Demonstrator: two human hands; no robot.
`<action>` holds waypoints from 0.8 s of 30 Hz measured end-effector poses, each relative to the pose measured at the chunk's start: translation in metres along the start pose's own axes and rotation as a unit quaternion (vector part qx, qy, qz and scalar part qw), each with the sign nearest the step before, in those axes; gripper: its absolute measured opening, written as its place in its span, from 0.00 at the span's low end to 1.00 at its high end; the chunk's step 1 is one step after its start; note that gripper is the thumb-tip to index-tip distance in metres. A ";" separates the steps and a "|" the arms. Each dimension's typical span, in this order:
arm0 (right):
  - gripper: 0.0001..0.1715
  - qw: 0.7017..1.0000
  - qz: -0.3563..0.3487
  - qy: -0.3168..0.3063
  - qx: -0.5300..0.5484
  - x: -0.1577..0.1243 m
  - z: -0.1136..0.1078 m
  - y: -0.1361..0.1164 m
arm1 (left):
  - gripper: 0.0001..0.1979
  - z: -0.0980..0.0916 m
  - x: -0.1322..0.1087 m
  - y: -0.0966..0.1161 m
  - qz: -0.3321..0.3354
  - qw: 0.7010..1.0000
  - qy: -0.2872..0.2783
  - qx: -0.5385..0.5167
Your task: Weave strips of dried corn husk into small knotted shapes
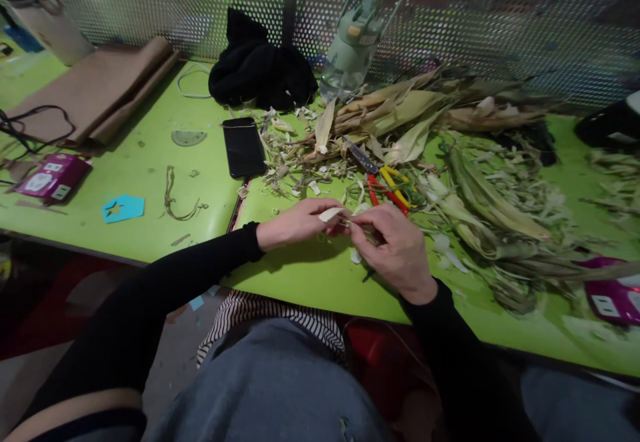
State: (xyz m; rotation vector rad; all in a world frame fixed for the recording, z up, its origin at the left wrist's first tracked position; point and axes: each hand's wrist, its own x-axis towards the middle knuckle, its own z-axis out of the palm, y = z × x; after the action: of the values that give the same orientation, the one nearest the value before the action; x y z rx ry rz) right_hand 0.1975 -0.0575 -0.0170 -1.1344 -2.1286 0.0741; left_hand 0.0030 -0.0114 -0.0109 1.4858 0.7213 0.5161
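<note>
My left hand (299, 222) and my right hand (394, 247) meet over the green table (150, 182), just past its front edge. Both pinch a pale strip of corn husk (332, 214) between the fingertips. The fingers of each hand are closed on it. Right behind my hands lie red and yellow handled shears (383, 185), untouched. A big heap of dry corn husks (450, 155) spreads from behind the shears to the right.
A black phone (243, 147) lies face up left of the husks. A black cloth (260, 69) and a pale green bottle (357, 35) stand at the back by a perforated screen. Brown paper (95, 89), a magenta box (53, 177), a blue paper shape (123, 208) and a twisted husk cord (175, 202) lie to the left.
</note>
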 end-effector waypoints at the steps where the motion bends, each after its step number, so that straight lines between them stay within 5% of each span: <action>1: 0.04 1.000 -0.004 -0.001 -0.017 -0.001 0.001 0.001 | 0.06 0.000 0.001 -0.001 -0.008 1.000 -0.008 -0.013; 11: 0.05 0.990 -0.072 -0.070 -0.096 0.000 -0.006 0.003 | 0.12 -0.002 0.002 -0.004 -0.019 0.999 -0.012 0.049; 24: 0.08 0.996 0.006 -0.045 0.082 0.003 -0.007 -0.001 | 0.05 0.001 0.002 -0.003 -0.030 0.994 -0.029 -0.100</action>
State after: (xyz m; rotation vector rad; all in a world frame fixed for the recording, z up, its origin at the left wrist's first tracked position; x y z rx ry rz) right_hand 0.1997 -0.0576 -0.0098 -1.0651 -2.1507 0.3046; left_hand 0.0043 -0.0109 -0.0143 1.2833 0.6467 0.4824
